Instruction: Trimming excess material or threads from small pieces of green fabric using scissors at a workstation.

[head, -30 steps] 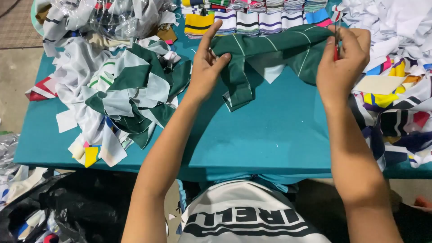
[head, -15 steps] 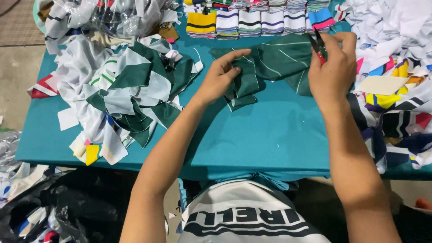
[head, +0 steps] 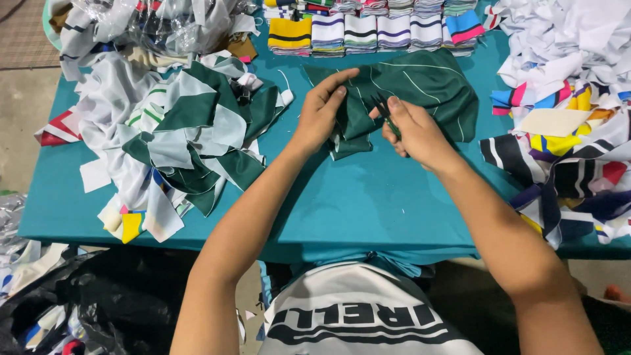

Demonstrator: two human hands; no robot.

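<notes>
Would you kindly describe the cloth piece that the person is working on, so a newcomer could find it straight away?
Start at the teal table and look to its far middle, just before the row of folded striped bands. There a dark green fabric piece with thin white lines lies between the left hand and right hand. Unlike the green-and-white scrap heap to its left, it is one spread piece.

- A garment workshop, a sewing or cutting room by the look of it.
- The desk (head: 368, 210) is covered in a teal cloth and crowded with fabric.
- Green and white cut pieces (head: 177, 131) lie heaped at the left.
- Striped knit trims (head: 374, 29) sit in neat folded stacks along the far edge.
- Mixed coloured offcuts (head: 565, 118) pile at the right.
- Scraps spill onto the bare concrete floor (head: 23, 112).
</notes>
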